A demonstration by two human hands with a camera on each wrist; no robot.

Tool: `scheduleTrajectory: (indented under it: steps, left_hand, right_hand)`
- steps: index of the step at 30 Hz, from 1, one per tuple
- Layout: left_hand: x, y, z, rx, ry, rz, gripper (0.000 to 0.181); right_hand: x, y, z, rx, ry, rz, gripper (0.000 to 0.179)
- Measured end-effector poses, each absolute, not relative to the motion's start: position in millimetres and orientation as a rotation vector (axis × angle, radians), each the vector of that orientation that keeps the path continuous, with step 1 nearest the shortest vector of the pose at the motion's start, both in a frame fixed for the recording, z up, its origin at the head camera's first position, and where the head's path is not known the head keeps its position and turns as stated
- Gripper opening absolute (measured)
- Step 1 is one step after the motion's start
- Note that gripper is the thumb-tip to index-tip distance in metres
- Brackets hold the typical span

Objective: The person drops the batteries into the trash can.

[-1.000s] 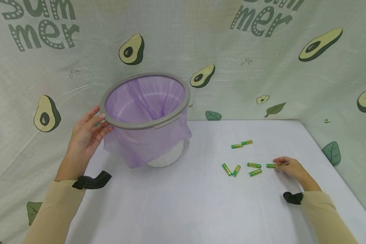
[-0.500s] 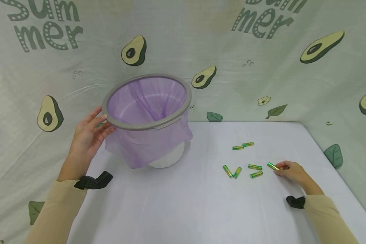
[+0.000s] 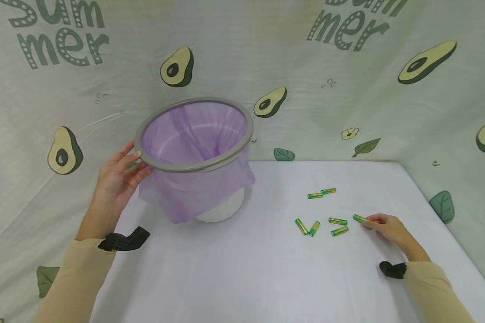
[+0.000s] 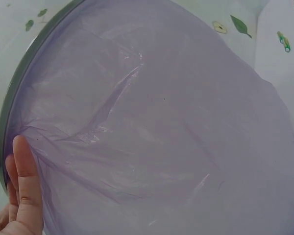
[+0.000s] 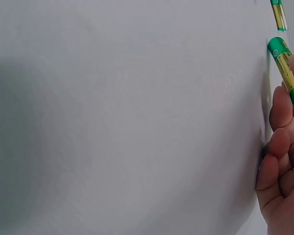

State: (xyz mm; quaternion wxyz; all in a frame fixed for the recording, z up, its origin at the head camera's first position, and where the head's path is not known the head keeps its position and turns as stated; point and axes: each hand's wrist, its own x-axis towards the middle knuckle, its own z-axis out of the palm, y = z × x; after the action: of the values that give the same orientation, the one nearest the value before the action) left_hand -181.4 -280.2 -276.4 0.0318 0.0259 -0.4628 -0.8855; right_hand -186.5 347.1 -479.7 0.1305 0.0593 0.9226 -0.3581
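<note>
My left hand (image 3: pixel 115 181) holds the grey rim of a trash bin (image 3: pixel 178 168), thumb on the rim and fingers under it against the lilac bin liner (image 3: pixel 198 190). The left wrist view has those fingers (image 4: pixel 28 181) pressed on the draped liner just beside the rim. The bin's white base shows below the liner. On the right side of the table, my right hand (image 3: pixel 390 229) pinches a green and gold battery (image 3: pixel 359 218) between thumb and fingers. Its tilted far end sticks out past the fingertips. In the right wrist view the battery (image 5: pixel 282 62) has its spring end toward the palm.
Several more batteries lie on the white table (image 3: pixel 266 269): a pair (image 3: pixel 322 193) farther back, two in a V (image 3: pixel 308 227), and two (image 3: pixel 338 226) left of my right hand. A cloth (image 3: pixel 226 54) printed with avocados hangs behind and along the sides.
My right hand has drawn the pinched battery slightly toward me and tilted it from its level position. The left hand keeps its hold on the bin rim.
</note>
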Motion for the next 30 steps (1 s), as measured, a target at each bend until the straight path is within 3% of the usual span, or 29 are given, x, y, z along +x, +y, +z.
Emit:
scheduleTrajectory:
  steps: [11, 30]
  left_hand:
    - [-181.8, -280.0, -277.0, 0.054, -1.399, -2.754, 0.043]
    - [-180.6, -280.6, -273.2, 0.089, -1.445, -2.737, 0.064]
  right_hand:
    - [-185.2, 346.4, -475.1, 0.222, 2.664, -1.151, 0.058]
    - [-193.4, 320.5, -444.8, 0.031, 2.845, -1.060, 0.047]
